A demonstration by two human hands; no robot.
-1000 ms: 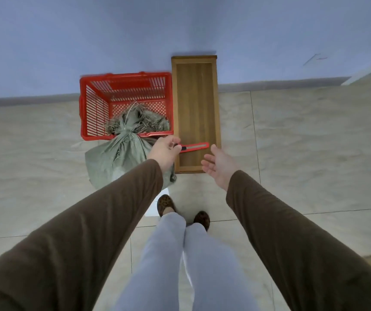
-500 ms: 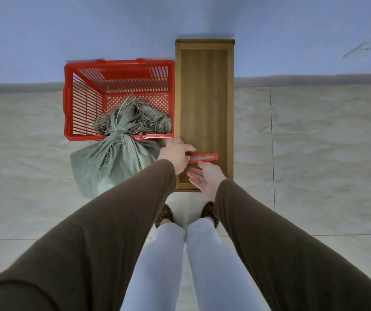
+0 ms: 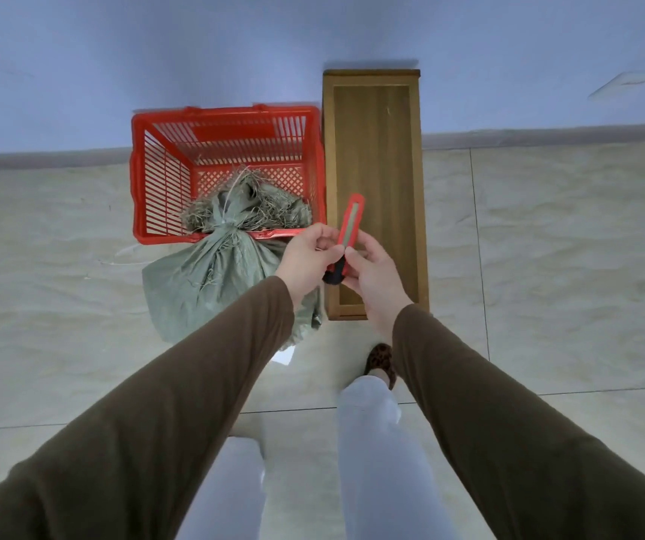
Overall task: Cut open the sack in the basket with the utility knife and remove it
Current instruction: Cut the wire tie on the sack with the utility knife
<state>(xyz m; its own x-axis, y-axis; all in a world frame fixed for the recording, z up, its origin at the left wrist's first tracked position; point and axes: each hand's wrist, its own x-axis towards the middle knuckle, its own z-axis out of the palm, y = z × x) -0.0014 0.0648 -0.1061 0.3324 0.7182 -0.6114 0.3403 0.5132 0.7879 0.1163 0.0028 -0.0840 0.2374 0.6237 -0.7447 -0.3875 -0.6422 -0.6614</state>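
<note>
Sack (image 3: 219,267) draped over basket (image 3: 157,181), both hands holding utility knife (image 3: 348,231)

We see the utility knife (image 3: 350,228) lifted off the near end of the wooden bench (image 3: 375,150) and turned upright. The right hand (image 3: 373,272) has joined the left hand (image 3: 307,255) on its lower end, where before it hovered open beside it.

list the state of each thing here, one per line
utility knife: off the bench, held up in both hands, no blade seen out
left hand: grip shut on the knife's lower end
right hand: grip shut on the knife's lower end
sack: tied shut, uncut, frayed top inside the basket, body slumped over its near rim
red basket: upright on the floor
wooden bench: top bare
</note>
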